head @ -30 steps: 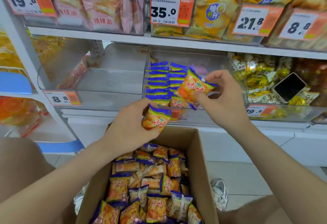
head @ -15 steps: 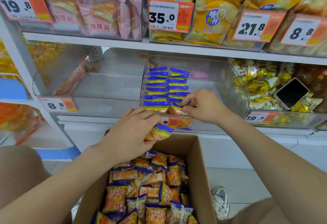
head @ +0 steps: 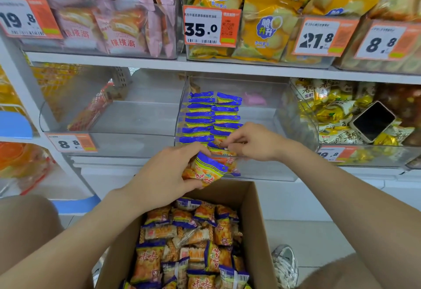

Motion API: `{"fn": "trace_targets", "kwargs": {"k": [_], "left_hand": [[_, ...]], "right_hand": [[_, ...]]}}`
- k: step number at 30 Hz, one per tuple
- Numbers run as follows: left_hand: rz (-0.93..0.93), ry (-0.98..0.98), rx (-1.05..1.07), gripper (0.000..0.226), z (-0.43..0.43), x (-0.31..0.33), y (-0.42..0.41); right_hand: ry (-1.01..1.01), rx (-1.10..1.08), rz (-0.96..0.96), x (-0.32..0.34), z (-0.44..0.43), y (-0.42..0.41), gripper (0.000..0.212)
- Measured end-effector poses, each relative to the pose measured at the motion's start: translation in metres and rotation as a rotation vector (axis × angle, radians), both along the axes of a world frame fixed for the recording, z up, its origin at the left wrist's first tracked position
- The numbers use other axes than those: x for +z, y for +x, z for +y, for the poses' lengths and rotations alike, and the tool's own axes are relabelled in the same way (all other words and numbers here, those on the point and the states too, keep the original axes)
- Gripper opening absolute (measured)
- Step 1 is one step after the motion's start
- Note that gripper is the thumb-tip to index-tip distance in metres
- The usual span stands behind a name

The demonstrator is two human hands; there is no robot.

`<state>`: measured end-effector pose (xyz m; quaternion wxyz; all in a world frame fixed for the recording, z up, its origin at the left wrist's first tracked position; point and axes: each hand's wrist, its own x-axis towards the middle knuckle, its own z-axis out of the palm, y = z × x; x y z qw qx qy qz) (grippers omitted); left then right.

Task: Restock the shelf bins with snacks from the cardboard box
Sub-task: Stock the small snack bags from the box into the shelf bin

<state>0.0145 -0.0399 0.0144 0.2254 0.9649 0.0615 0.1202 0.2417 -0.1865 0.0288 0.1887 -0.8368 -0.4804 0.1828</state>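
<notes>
A packet (head: pixel 208 170) is gripped between the curled fingers and thumb of the left hand (head: pixel 168 174), just in front of the clear bin (head: pixel 268 171) and above the box (head: pixel 257 220). A second packet (head: pixel 215 149), at the front of the bin's right row, is pinched by the right hand (head: pixel 252 142), its fingers curled. Two rows (head: pixel 211 115) of packets are stood in the bin; more are heaped in the box.

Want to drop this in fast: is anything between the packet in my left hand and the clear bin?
The right hand pinches a row packet at the front of the clear bin. The left hand holds its snack packet before the bin's front wall, so it must go over that.
</notes>
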Motion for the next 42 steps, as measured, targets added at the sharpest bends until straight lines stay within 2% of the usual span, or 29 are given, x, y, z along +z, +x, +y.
{"fn": "trace_targets", "kwargs": {"k": [1, 3, 4, 5, 6, 7, 8, 10, 12, 15, 17, 19, 21, 25, 27, 32, 34, 36, 40, 42], "left_hand": [[-0.007, -0.069, 0.013, 0.06, -0.001, 0.003, 0.0], [-0.043, -0.217, 0.042, 0.06, -0.003, 0.009, 0.001], [-0.071, -0.305, 0.052, 0.059, -0.005, 0.012, 0.002], [-0.101, -0.401, 0.061, 0.06, -0.008, 0.015, 0.003], [-0.125, -0.489, 0.068, 0.061, -0.01, 0.018, 0.005], [-0.145, -0.561, 0.077, 0.062, -0.013, 0.021, 0.006], [-0.162, -0.605, 0.086, 0.062, -0.015, 0.023, 0.008], [-0.203, -0.652, 0.105, 0.063, -0.019, 0.025, 0.012], [-0.248, -0.634, 0.128, 0.065, -0.019, 0.027, 0.02], [-0.227, -0.461, 0.148, 0.08, -0.016, 0.033, 0.036], [-0.205, -0.272, 0.146, 0.08, -0.012, 0.036, 0.046], [-0.169, -0.066, 0.096, 0.065, -0.011, 0.039, 0.056], [-0.074, 0.07, 0.037, 0.059, -0.014, 0.038, 0.067], [0.148, 0.287, 0.043, 0.066, -0.019, 0.024, 0.087], [0.201, 0.317, 0.058, 0.068, -0.019, 0.018, 0.094], [0.272, 0.31, 0.059, 0.076, -0.014, 0.008, 0.107], [0.323, 0.321, 0.05, 0.083, -0.013, 0.004, 0.107], [0.372, 0.288, 0.055, 0.08, -0.013, 0.0, 0.105], [0.377, 0.261, 0.082, 0.076, -0.015, -0.006, 0.103], [0.37, 0.253, 0.088, 0.075, -0.015, -0.009, 0.101]], "right_hand": [[0.0, 0.014, -0.067, 0.003, -0.004, 0.001, 0.018], [0.127, -0.026, -0.203, 0.012, -0.01, -0.004, 0.035], [0.225, -0.076, -0.183, 0.02, -0.012, -0.009, 0.04], [0.315, -0.118, -0.06, 0.033, -0.016, -0.015, 0.041], [0.355, -0.128, 0.14, 0.044, -0.021, -0.021, 0.038], [0.332, -0.108, 0.343, 0.054, -0.025, -0.028, 0.034], [0.279, -0.064, 0.457, 0.061, -0.029, -0.034, 0.035], [0.234, 0.01, 0.519, 0.058, -0.033, -0.04, 0.044], [0.302, -0.001, 0.616, 0.044, -0.031, -0.044, 0.044], [0.481, -0.21, 0.741, 0.033, -0.023, -0.036, 0.035], [0.607, -0.423, 0.67, 0.028, -0.015, -0.011, 0.03], [0.636, -0.582, 0.5, 0.02, -0.007, 0.026, 0.037], [0.556, -0.723, 0.307, 0.007, -0.003, 0.06, 0.048], [0.362, -0.879, 0.066, -0.014, 0.003, 0.103, 0.053], [0.282, -0.876, 0.022, -0.018, 0.015, 0.116, 0.055], [0.149, -0.767, -0.042, -0.032, 0.05, 0.129, 0.042], [0.15, -0.789, -0.028, -0.034, 0.055, 0.129, 0.047], [0.178, -0.816, -0.031, -0.033, 0.056, 0.129, 0.052], [0.308, -0.789, -0.056, -0.033, 0.06, 0.125, 0.08], [0.313, -0.735, -0.094, -0.034, 0.064, 0.123, 0.07]]}}
